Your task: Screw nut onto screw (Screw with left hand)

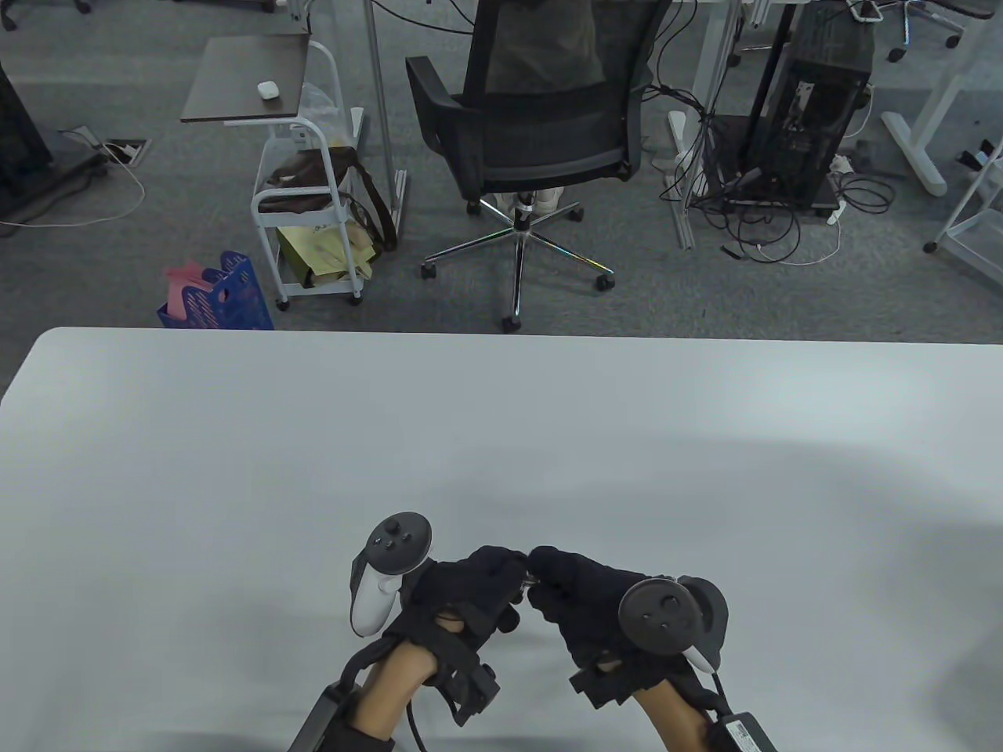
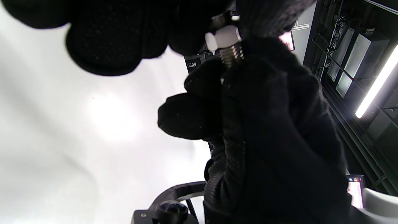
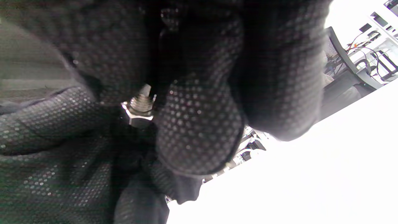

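- The left hand [image 1: 462, 599] hovers above the near middle of the white table [image 1: 235, 470], fingers curled toward the centre, with a white-handled tracker [image 1: 388, 576] strapped to its back.
- In the left wrist view its fingertips [image 2: 199, 28] close around the nut [image 2: 224, 35], which looks pale and overexposed there and sits on the threaded shaft.
- The screw [image 2: 231, 53] shows as a short run of metal thread just below the nut; the rest is hidden inside the gloves.
- In the table view only a small glint of metal [image 1: 530, 580] appears between the 2 hands, where their fingertips meet.
- In the right wrist view the nut [image 3: 136, 116] shows a hexagonal metal edge with thread [image 3: 141, 102] poking out beyond it, wedged between dotted glove fingers [image 3: 199, 130].
- The right hand [image 1: 584, 603] is curled and pinches the screw, its fingertips touching those of the left hand; a dark round tracker [image 1: 666, 615] sits on its back.
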